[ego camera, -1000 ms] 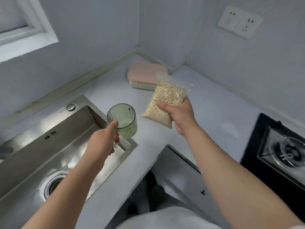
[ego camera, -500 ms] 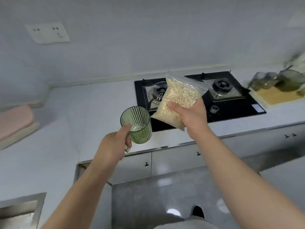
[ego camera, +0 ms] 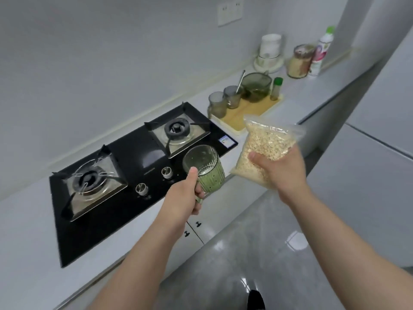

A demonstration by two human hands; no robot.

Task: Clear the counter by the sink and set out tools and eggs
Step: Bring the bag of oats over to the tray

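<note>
A: Hands?
B: Apart; left hand (ego camera: 187,194) grips ribbed green glass mug (ego camera: 206,170) by its handle, above black gas hob (ego camera: 134,157); right hand (ego camera: 285,170) clutches clear plastic bag of oat flakes (ego camera: 267,142), midair.
A: Risk?
B: Mug tilts, any dregs may spill; floppy bag could slip.

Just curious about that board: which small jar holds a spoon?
The jar beside the green bowl: a spoon handle sticks out of it. The other jar, nearer the stove, has none.
</note>
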